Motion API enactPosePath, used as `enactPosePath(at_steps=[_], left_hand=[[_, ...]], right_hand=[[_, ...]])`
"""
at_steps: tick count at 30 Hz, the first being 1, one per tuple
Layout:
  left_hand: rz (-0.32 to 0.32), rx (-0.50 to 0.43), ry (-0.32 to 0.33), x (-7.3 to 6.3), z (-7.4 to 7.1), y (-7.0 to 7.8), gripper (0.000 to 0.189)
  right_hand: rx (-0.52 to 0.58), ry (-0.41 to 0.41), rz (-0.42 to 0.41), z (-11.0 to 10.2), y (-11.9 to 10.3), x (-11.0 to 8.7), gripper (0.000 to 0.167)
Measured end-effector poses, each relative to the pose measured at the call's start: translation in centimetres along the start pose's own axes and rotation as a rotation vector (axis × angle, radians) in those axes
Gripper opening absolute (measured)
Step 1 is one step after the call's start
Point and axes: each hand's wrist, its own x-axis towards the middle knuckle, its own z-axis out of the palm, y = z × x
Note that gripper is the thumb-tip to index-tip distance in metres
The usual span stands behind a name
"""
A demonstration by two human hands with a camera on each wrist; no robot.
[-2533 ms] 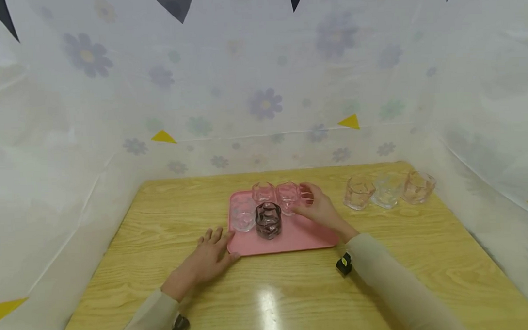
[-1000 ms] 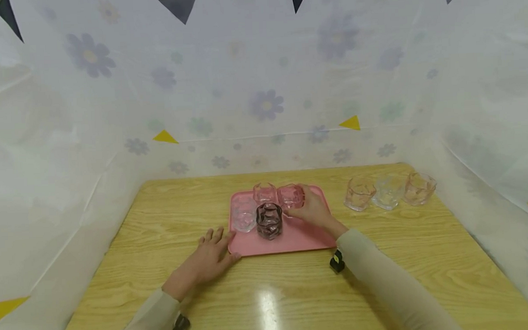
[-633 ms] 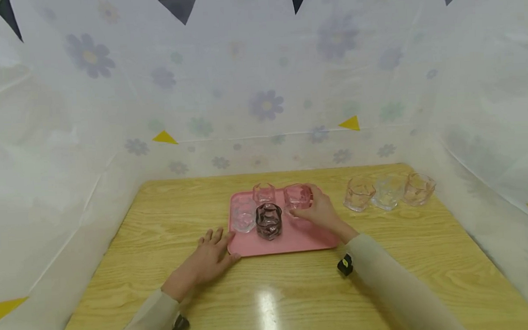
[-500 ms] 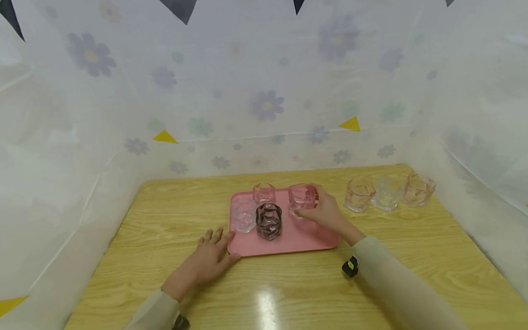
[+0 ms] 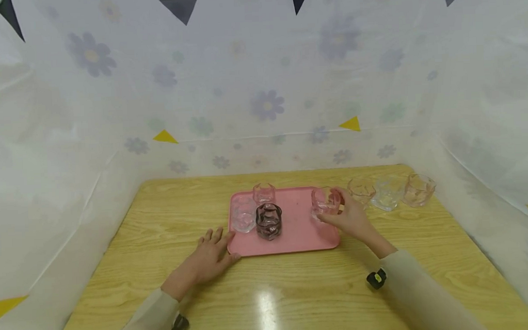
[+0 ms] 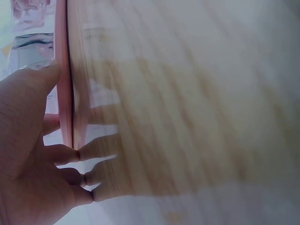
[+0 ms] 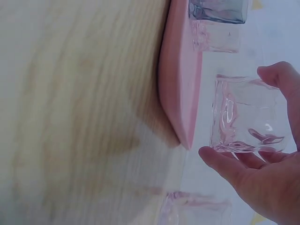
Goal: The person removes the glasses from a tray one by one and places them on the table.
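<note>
My right hand [image 5: 355, 220] grips a clear, faintly pink drinking glass [image 5: 324, 201] between thumb and fingers, over the right end of the pink tray [image 5: 299, 239]. In the right wrist view this glass [image 7: 248, 115] is held off the tray's surface. A smoky dark glass [image 5: 269, 225] stands mid-tray, with a pinkish glass [image 5: 263, 192] behind it and clear glassware [image 5: 244, 221] to its left. My left hand [image 5: 206, 259] rests at the tray's front left corner, fingers spread on the table and thumb against the rim, as the left wrist view shows of the tray edge [image 6: 64, 93].
On the wooden table [image 5: 268, 281], to the right of the tray, stand a pinkish glass [image 5: 360, 188], a clear glass [image 5: 387, 193] and another pinkish glass [image 5: 419, 189] in a row. A white flowered sheet [image 5: 226, 88] walls the back and sides.
My right hand has carried the pinkish glass rightward, from beside the dark glass to the tray's right edge. The left hand and the other glasses have stayed put.
</note>
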Motion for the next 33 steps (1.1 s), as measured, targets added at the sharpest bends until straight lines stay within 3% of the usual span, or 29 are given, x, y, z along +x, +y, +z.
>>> enactPosePath(at_steps=[4,17,33], left_hand=[[-0.006,-0.008,-0.003,0.0,0.0,0.0,0.072],[-0.015,-0.001,-0.017,0.0,0.2,-0.1,0.074],[-0.013,0.0,-0.012,0.0,-0.1,0.1,0.074]], right_hand=[[0.019,0.023,-0.018,-1.0,0.9,-1.0,0.09],[0.024,0.053,0.057,-4.0,1.8,-4.3,0.094],[-0.125,0.136,0.156,-7.3,5.2,-6.8,0.098]])
